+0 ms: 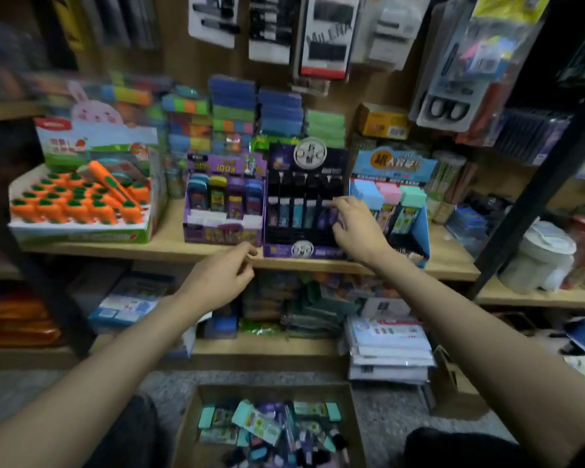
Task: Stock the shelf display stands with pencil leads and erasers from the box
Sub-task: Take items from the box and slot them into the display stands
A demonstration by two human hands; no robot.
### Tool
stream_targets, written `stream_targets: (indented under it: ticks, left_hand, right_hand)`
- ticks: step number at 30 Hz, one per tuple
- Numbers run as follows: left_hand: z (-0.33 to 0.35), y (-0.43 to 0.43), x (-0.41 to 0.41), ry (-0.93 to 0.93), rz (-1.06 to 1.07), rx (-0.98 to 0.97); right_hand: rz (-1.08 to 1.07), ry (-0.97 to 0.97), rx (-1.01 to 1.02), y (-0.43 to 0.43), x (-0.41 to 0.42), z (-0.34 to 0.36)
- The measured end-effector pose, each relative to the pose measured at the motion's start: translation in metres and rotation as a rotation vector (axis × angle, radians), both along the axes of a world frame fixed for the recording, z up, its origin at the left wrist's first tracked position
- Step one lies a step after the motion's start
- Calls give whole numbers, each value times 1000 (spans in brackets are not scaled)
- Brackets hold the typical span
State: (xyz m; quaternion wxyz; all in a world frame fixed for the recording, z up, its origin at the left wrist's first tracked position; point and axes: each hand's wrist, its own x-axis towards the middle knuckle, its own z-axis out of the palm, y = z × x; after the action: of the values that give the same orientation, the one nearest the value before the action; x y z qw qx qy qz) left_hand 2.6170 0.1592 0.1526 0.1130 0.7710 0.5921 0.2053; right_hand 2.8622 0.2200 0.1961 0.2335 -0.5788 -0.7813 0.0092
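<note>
A black display stand [304,201] with rows of pencil lead tubes sits on the wooden shelf [169,241]. My right hand [355,228] reaches into the stand's right side, its fingers pinching a purple lead tube [331,214]. My left hand [223,278] hovers in front of the shelf edge with loosely curled fingers and nothing in it. A purple stand [223,204] holds eraser packs to the left; a blue stand [395,201] with pastel-capped packs sits to the right. A cardboard box [190,430] on the floor holds several lead and eraser packs.
A tray of orange carrot erasers [78,204] fills the shelf's left end. Stacked coloured cases [233,113] stand behind the stands. Blister packs [325,35] hang above. A white container [541,258] sits at the right, and stacked paper packs [389,349] lie on the lower shelf.
</note>
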Motion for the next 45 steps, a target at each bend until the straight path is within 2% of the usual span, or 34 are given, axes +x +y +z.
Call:
stream_targets:
  ticks: [3, 6, 12, 17, 19, 22, 26, 28, 30, 32, 36, 39, 45]
  left_hand:
    - [-50, -12, 1, 32, -14, -142]
    - [-119, -32, 8, -30, -27, -323]
    - [-257, -90, 19, -151, 62, -678]
    - [-328, -127, 10, -310, 256, -850]
    - [-346, -143, 6, -359, 361, -889]
    - [-366, -167, 5, -352, 457, -911]
    - [-382, -180, 6, -586, 764, -925]
    - [-386, -180, 11, -693, 823, -963]
    - [-390, -175, 15, -743, 888, -967]
    - [-395, -169, 15, -752, 965, -968]
    - [-404, -159, 14, -742, 1080, -950]
    - [-410, -157, 13, -694, 1077, -958]
    - [-412, -164, 15, -605, 1009, -920]
  right_hand:
    - [171, 1, -65, -44, -1, -39]
    - [267, -66, -282, -85, 2, -99]
    - [109, -66, -835, -139, 18, -243]
    - [-82, 90, -1076, -176, 23, -337]
    - [-33, 88, -1140, -188, 18, -366]
    - [159, -49, -1126, -204, 7, -398]
    - [301, -119, -1034, -213, -9, -421]
    - [433, -175, -1023, -220, -18, -428]
    - [509, -313, -999, -228, -24, -434]
    - [464, -367, -976, -234, -27, -438]
    - [323, -315, -1022, -237, -30, -443]
    - [281, -314, -1078, -236, -33, -445]
    - [342, -308, -1150, -233, -32, -440]
